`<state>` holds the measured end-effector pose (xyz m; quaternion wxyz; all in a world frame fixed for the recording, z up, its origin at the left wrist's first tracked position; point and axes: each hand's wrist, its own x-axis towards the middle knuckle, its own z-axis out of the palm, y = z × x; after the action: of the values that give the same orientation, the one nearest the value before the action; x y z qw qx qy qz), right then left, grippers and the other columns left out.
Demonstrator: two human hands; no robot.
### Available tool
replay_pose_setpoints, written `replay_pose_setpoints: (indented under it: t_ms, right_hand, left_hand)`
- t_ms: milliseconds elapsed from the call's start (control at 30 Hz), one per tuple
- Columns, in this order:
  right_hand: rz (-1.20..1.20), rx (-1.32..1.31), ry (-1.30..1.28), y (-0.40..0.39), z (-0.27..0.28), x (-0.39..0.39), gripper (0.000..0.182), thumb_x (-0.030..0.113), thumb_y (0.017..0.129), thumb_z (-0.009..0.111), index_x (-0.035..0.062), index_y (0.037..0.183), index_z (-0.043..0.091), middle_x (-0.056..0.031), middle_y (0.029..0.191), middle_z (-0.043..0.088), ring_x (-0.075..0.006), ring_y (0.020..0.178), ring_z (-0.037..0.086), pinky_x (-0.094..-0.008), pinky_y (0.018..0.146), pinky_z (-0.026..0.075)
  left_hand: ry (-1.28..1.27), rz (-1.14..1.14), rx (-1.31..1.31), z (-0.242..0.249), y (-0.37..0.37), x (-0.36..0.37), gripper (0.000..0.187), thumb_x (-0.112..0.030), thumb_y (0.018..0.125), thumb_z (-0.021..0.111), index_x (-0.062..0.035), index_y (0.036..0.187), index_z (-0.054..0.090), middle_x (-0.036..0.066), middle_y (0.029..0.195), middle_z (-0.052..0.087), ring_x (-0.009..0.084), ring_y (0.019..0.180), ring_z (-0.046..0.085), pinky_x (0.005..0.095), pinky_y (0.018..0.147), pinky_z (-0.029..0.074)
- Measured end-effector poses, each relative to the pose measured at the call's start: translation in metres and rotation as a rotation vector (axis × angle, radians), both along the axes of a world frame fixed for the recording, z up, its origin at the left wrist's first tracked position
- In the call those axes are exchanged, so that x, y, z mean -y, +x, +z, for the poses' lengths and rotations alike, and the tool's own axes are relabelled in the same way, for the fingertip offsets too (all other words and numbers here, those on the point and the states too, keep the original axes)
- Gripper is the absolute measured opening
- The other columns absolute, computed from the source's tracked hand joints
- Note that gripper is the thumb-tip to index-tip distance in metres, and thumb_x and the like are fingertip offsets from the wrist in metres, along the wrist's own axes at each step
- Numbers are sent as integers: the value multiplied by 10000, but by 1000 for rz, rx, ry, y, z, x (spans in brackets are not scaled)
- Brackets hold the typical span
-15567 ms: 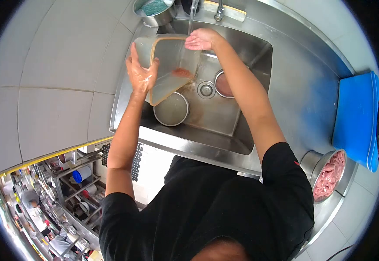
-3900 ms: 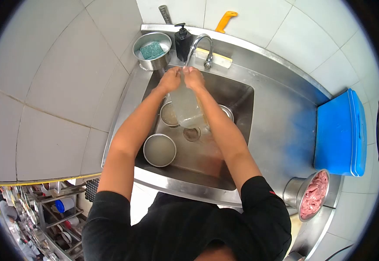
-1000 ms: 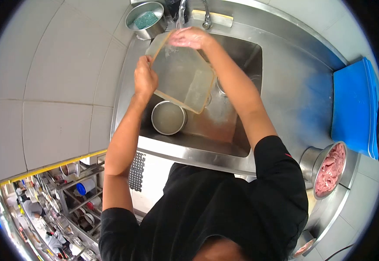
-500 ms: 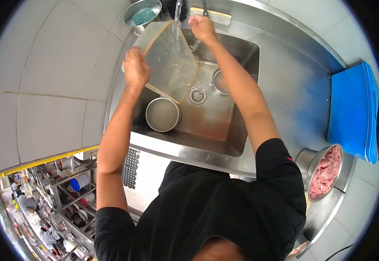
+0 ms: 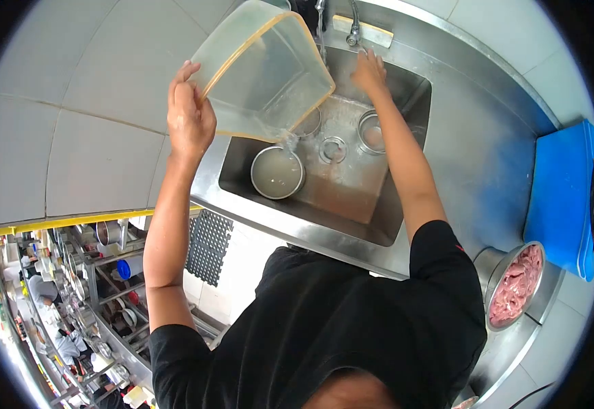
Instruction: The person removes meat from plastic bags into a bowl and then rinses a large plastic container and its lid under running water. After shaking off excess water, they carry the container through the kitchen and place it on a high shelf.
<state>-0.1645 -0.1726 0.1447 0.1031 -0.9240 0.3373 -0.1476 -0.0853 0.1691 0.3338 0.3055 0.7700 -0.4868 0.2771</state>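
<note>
My left hand (image 5: 191, 121) grips the near-left rim of a large clear plastic container (image 5: 270, 75) with a yellowish edge. The container is tilted over the sink (image 5: 341, 194), and water spills from its lower corner beside a round metal pot (image 5: 278, 172) of cloudy liquid. My right hand (image 5: 370, 70) is at the sink's back wall just below a faucet (image 5: 353, 34), its fingers apart and nothing seen in them. Another stream of water (image 5: 321, 31) falls behind the container. A small round metal bowl (image 5: 372, 131) sits on the sink floor near the drain (image 5: 332, 150).
At the right stands a blue bin (image 5: 563, 198), with a metal bowl of raw meat (image 5: 517, 283) nearer me. A tiled wall (image 5: 99, 157) borders the left side. Lower left are metal racks (image 5: 116, 293), a black mat (image 5: 208, 247) and people farther off.
The container has been raised and tipped, and water now pours from its corner. My left hand moved up and left with it. My right hand has opened and lowered from the faucet area.
</note>
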Motion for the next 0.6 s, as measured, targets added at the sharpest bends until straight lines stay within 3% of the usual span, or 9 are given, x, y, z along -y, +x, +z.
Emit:
replay_pose_setpoints:
  t_ms: [67,100,167,300,367,400,467,567,600]
  right_hand:
    - [179,78,104,-17,-12,-6,754,254,710,723,-8,1320,366,-208,1286,450,-332,1167,458,-425,954,408]
    - [177,82,93,-24,-7,-14,754,254,710,723,-8,1320,366,-208,1286,450,-332,1167,458,-425,954,408]
    - [333,344,1144,-37,2,-29,792,287,714,745,-18,1325,346,-195,1288,466,-324,1181,470,-428,869,476]
    - [208,359,1290,-38,24,-42,612,236,800,672,0,1300,410,-162,1264,489,-272,1141,515,-355,842,491]
    - [231,677,1416,-36,28,-38,395,157,892,526,-13,1243,460,-179,1154,570,-264,996,609,-331,785,524]
    - [223,695,1389,-40,41,-41,395,157,892,526,-13,1243,460,-179,1154,570,-264,996,609,-331,785,524]
    - [111,886,1257,-51,78,-53,299,63,934,376,-59,1194,459,-205,1046,614,-280,845,655,-309,691,565]
    - [53,980,1077,-72,118,-61,288,6,893,401,-60,1156,499,-186,1008,627,-262,842,657,-322,694,568]
    - [32,1029,1000,-80,129,-64,288,-14,882,401,-59,1144,511,-180,1006,627,-254,848,656,-324,696,568]
  left_hand:
    - [-19,-18,12,10,-3,-11,195,154,725,451,-13,797,382,210,1145,542,372,1161,486,443,881,444]
    - [-21,-30,86,14,-5,-17,201,158,735,457,-21,779,377,217,1127,553,370,1137,509,405,819,463]
    - [-32,-53,167,20,-6,-28,212,161,745,464,-29,761,373,224,1110,563,369,1113,532,367,757,481]
    - [-120,-180,269,22,-4,-47,236,173,738,454,-38,769,352,213,1112,546,357,1113,529,440,889,448]
    - [-147,-236,298,16,1,-58,241,175,738,449,-39,777,346,208,1116,531,351,1119,522,474,939,424]
    - [-192,-265,268,11,7,-63,259,172,717,460,-45,774,330,210,1125,513,367,1120,502,497,972,382]
    - [-260,-320,247,3,15,-69,280,169,697,470,-51,771,315,212,1134,496,383,1122,483,520,1005,339]
    - [-395,-342,47,-12,25,-74,264,158,722,473,-30,857,347,200,1183,454,362,1184,428,483,1016,335]
    - [-440,-299,-89,-18,29,-74,293,124,751,476,-4,981,348,204,1222,428,358,1203,407,462,1010,338]
